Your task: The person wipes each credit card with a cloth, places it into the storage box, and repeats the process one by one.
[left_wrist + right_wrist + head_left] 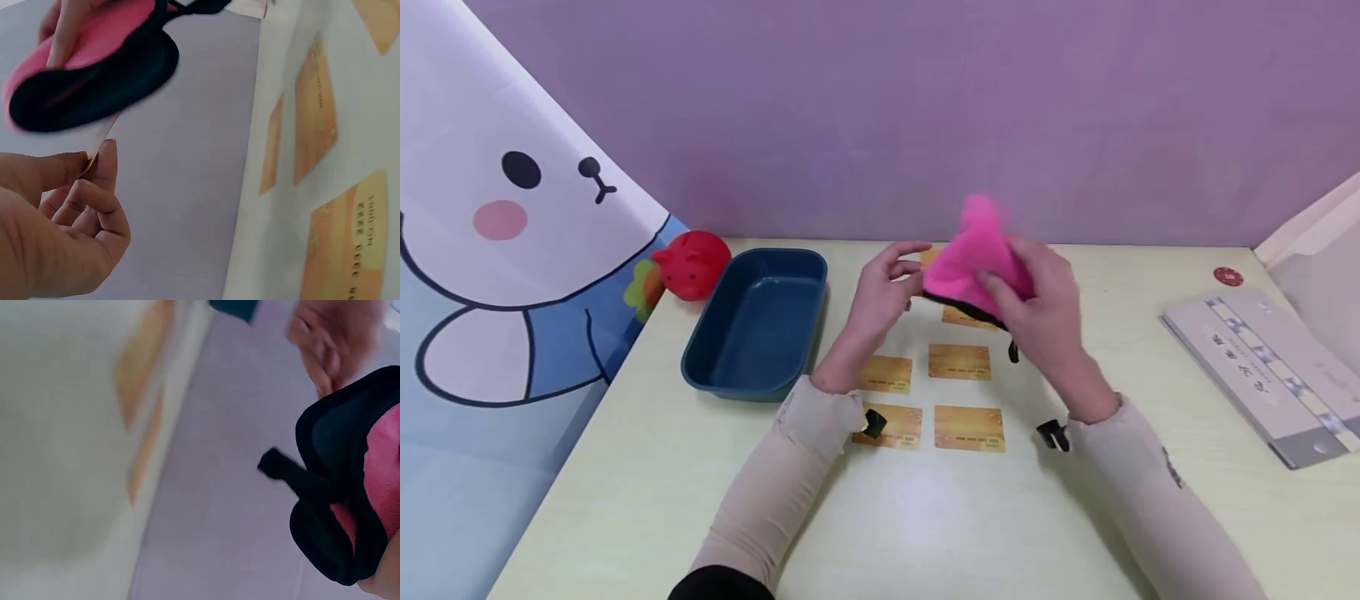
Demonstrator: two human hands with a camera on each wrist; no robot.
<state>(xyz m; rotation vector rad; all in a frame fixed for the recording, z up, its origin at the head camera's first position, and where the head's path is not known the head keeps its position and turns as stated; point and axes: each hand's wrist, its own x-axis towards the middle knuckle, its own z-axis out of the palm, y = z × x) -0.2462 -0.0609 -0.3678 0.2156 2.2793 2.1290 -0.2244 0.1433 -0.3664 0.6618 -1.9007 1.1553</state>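
My right hand (1048,312) grips a pink fabric pouch (977,258) with a black-edged mouth and a short black strap, raised over the table. In the left wrist view the dark mouth faces the camera. Thumb and index finger of my left hand (883,292) pinch a thin card (103,134), seen nearly edge-on, just below the pouch mouth. The pouch hides part of it. Beneath the hands, several gold cards lie flat, among them a front one (968,429) and one behind it (958,362); the left sleeve's wrist clip overlaps another card (898,425).
A dark blue tray (700,382) stands left of the hands, with a red piggy bank (692,265) at its far left. A grey box (1262,367) with a patterned band lies at the right, and a small red disc (1228,276) behind it. A purple wall (887,125) backs the table.
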